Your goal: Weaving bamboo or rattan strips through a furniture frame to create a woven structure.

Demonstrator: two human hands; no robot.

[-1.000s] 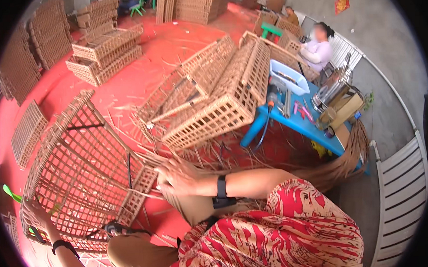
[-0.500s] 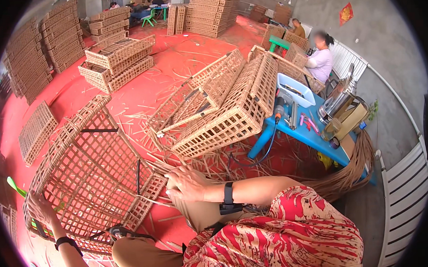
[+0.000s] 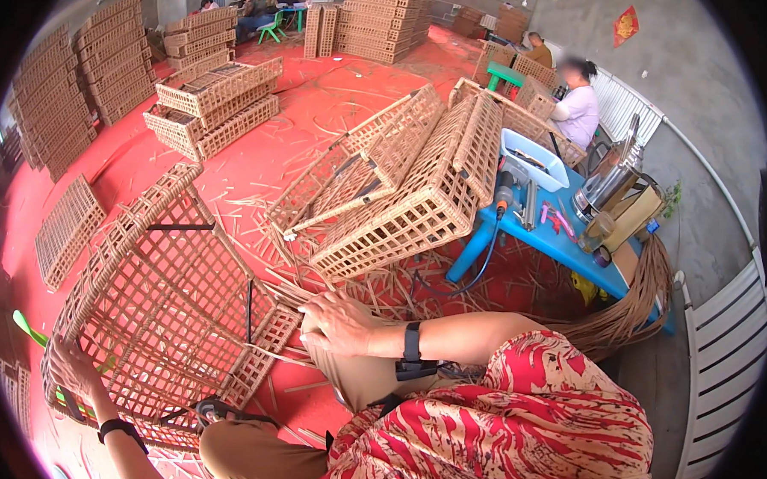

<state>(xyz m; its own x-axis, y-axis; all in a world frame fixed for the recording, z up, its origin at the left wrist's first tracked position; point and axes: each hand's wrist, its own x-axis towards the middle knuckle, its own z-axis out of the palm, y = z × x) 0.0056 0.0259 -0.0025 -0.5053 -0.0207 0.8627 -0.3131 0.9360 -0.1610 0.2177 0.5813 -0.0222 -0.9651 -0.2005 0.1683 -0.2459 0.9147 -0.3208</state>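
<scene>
A large open basket frame (image 3: 177, 308), woven from tan strips with dark bars in its corners, stands tilted at my left. My left hand (image 3: 74, 370) grips its near left rim, fingers curled over the edge. By my knee, my right hand (image 3: 340, 323) is closed, fingers bent, beside the basket's right corner. Tan weaving strips (image 3: 290, 295) run from that corner to its fingertips; the hand partly hides where they end. A green tool end (image 3: 30, 330) sticks out past the left rim.
Unfinished woven baskets (image 3: 408, 208) lean ahead of me. A blue table (image 3: 520, 238) at the right bears a drill (image 3: 504, 191), a pale tray (image 3: 534, 157) and a metal flask (image 3: 608, 183). Offcuts litter the red floor. Stacked baskets (image 3: 115, 63) stand behind; a co-worker (image 3: 576, 107) sits back right.
The view has shifted slightly. Both hands keep nearly the same places on the basket and by the knee; the right fingers have bent a little more.
</scene>
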